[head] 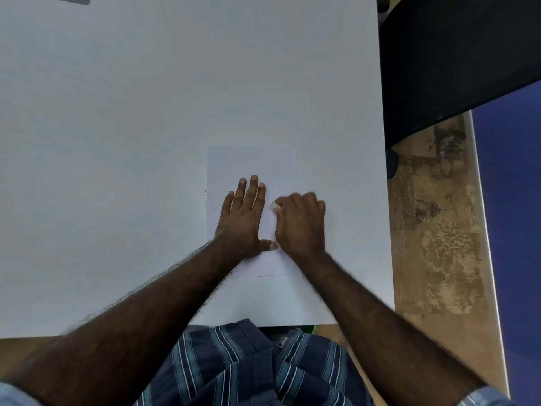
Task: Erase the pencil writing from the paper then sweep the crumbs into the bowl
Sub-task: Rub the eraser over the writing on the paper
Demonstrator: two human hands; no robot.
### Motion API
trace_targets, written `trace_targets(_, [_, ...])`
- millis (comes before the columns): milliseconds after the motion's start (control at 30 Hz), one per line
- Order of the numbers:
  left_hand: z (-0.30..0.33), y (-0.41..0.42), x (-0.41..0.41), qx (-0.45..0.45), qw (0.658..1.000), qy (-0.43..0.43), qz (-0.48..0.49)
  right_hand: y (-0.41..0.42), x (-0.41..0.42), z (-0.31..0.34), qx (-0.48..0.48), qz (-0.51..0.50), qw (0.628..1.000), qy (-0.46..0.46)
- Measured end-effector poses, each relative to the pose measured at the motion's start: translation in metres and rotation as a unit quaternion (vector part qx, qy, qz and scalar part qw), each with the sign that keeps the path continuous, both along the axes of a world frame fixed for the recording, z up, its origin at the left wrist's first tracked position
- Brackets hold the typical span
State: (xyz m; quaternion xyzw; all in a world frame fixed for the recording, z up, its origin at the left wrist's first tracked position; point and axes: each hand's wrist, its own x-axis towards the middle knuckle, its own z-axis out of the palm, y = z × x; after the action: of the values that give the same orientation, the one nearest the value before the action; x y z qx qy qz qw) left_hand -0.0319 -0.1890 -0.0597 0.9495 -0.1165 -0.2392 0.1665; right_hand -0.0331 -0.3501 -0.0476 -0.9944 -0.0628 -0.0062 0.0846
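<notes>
On the white surface, toward its near right part, lies the sheet of paper, flat and square to the edge. A short pencil stroke shows near the sheet's left margin, and another small dark mark sits just beside that margin. The left hand lies palm down on the paper, fingers straight and slightly spread, pointing away from the person, thumb stretched out to the right along the sheet; its forearm runs in from the lower left. Its grip is apart, pressing flat and holding nothing. Just to the right, close to the left hand's index finger, the right hand is curled into a loose fist over the paper's right half, grip clamped on a small white eraser that peeks out at the fingertips and meets the sheet. The right hand looks slightly blurred. Its forearm comes in from the lower right. Beyond the surface's right edge are a dark chair and the mottled floor.
</notes>
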Motion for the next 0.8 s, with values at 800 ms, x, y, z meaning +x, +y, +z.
trace_targets(800, [0.006, -0.001, 0.0, 0.01, 1.0, 0.017, -0.004, -0.007, 0.012, -0.002, 0.028, -0.048, 0.998, -0.011])
